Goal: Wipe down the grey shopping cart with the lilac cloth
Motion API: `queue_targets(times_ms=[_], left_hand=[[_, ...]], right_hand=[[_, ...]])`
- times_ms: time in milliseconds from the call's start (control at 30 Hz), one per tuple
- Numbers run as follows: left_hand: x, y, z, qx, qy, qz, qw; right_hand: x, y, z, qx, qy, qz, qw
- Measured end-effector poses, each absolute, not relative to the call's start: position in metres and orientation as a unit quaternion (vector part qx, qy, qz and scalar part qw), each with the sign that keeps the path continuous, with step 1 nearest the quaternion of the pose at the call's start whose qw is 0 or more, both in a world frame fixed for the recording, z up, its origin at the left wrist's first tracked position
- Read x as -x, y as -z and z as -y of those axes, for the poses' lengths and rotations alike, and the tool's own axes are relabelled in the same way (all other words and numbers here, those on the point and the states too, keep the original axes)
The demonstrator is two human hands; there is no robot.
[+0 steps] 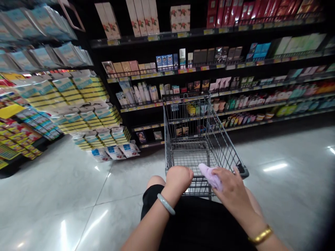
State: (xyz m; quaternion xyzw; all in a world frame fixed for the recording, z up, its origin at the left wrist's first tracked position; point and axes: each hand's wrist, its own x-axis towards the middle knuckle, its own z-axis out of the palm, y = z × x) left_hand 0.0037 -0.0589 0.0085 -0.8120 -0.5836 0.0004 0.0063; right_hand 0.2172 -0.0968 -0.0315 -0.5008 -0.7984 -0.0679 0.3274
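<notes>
Two hands: at the handle of a grey wire shopping trolley (222, 143).
Left hand (179, 177): fist closed round the handle.
Right hand (232, 190): fingers curled over a crumpled lilac cloth (209, 174) at the handle's right end.

Dark shelves (235, 66) run along the back, packed with boxes (141, 17) and bottles (142, 92); blue-and-yellow packs (86, 115) stack up at the left edge of the glossy floor (52, 202).

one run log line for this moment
left hand: gripping cart handle | right hand: holding lilac cloth on that handle | cart: wire, facing stocked shelves | floor: glossy tiles
</notes>
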Motion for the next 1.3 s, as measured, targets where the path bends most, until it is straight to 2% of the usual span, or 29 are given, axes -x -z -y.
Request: queue_targets(times_ms=[100, 300, 500, 633, 800, 1033, 1133, 1300], left_hand=[[-0.005, -0.008, 0.058, 0.805, 0.005, 0.593, 0.008], [-0.003, -0.011, 0.059, 0.825, -0.003, 0.565, -0.011], [-0.005, -0.011, 0.063, 0.812, 0.009, 0.584, 0.011], [-0.005, -0.010, 0.064, 0.809, 0.036, 0.587, 0.010], [0.000, -0.008, 0.068, 0.816, 0.059, 0.575, 0.001], [0.009, -0.004, 0.085, 0.828, 0.135, 0.543, 0.033], [0.007, 0.000, 0.081, 0.827, 0.127, 0.547, 0.030], [0.008, 0.001, 0.078, 0.834, 0.119, 0.539, 0.025]], right_hand=[[-0.213, 0.031, 0.090, 0.534, 0.063, 0.773, 0.336], [-0.172, 0.027, 0.098, 0.474, 0.008, 0.814, 0.336], [-0.205, 0.032, 0.096, 0.496, 0.065, 0.798, 0.336], [-0.190, 0.033, 0.096, 0.515, 0.074, 0.773, 0.364], [-0.157, 0.031, 0.106, 0.443, 0.045, 0.799, 0.405], [-0.204, 0.038, 0.101, 0.480, 0.082, 0.785, 0.383], [-0.194, 0.035, 0.101, 0.514, 0.072, 0.763, 0.385], [-0.164, 0.033, 0.105, 0.453, 0.048, 0.803, 0.385]])
